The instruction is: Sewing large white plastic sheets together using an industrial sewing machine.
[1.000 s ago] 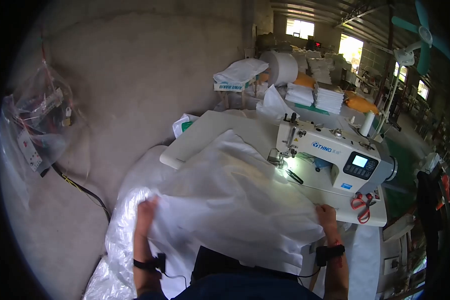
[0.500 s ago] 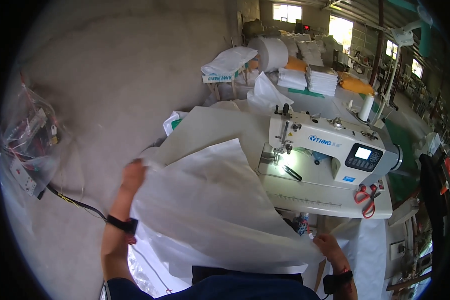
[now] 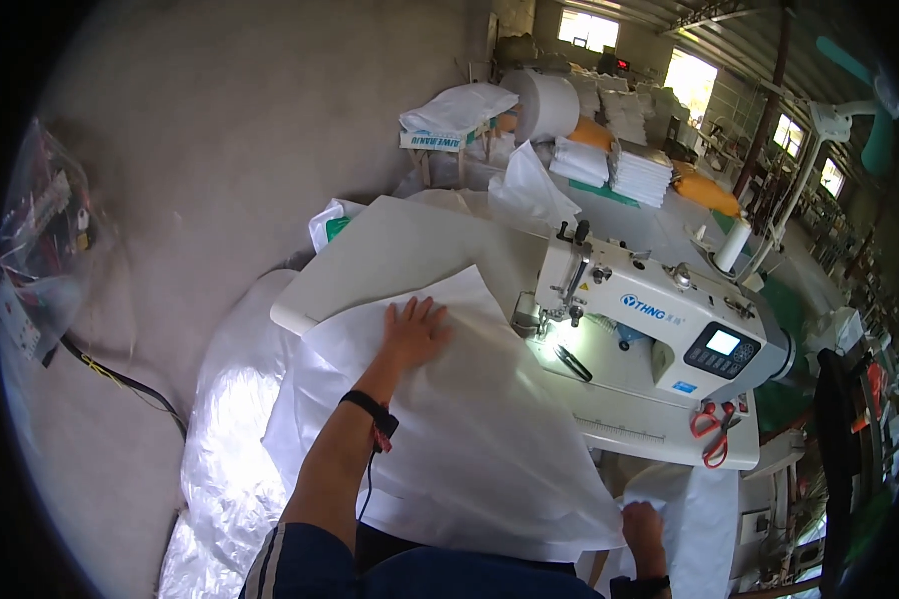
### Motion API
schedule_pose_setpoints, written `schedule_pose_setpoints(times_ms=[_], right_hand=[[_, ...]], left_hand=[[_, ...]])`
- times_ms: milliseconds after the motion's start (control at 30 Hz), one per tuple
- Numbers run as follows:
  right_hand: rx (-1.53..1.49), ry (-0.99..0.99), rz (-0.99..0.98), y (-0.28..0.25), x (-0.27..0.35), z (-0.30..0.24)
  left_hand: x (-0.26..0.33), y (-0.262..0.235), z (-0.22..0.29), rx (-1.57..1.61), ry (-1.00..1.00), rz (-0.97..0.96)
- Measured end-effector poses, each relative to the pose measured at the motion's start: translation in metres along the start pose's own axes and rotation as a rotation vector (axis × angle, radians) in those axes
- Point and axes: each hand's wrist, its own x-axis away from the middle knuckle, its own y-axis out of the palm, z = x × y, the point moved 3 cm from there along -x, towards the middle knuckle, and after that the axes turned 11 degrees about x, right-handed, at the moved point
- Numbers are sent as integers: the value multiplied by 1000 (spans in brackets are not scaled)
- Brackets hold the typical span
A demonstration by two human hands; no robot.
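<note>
A broad white plastic sheet (image 3: 479, 429) drapes over the near left part of the sewing table and down over my lap. My left hand (image 3: 415, 334) lies flat on it near its far edge, fingers spread. At the sheet's near right corner, below the table edge, my right hand (image 3: 642, 525) is closed on the edge, though its fingertips are hidden. Right of the sheet stands a white sewing machine (image 3: 659, 299), its lamp lighting the needle area. Black thread snips (image 3: 573, 363) lie beside the needle plate.
Red-handled scissors (image 3: 713, 431) rest at the table's right end. A thread cone (image 3: 732, 245) stands behind the machine. Clear plastic-like material (image 3: 232, 439) hangs down at the left. Folded white stacks (image 3: 639, 172) and a large white roll (image 3: 547, 104) are farther back. A black cable (image 3: 120, 379) runs at the left.
My left hand has moved right from the sheet's left edge and now lies flat on top. My right hand has come slightly lower, still at the right corner. The view has shifted slightly.
</note>
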Motion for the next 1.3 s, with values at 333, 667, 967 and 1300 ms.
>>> schedule_pose_setpoints(times_ms=[333, 667, 967, 1300], right_hand=[[-658, -685, 274, -149, -229, -318], [74, -495, 232, -104, -324, -413], [235, -657, 290, -99, -345, -427], [218, -590, 248, -100, -350, -423]], left_hand=[[22, -1, 11, 56, -49, 193], [133, 10, -156, 318, -591, 845], [178, 235, -212, 1219, -643, -170], [124, 222, -339, 424, -940, 524]])
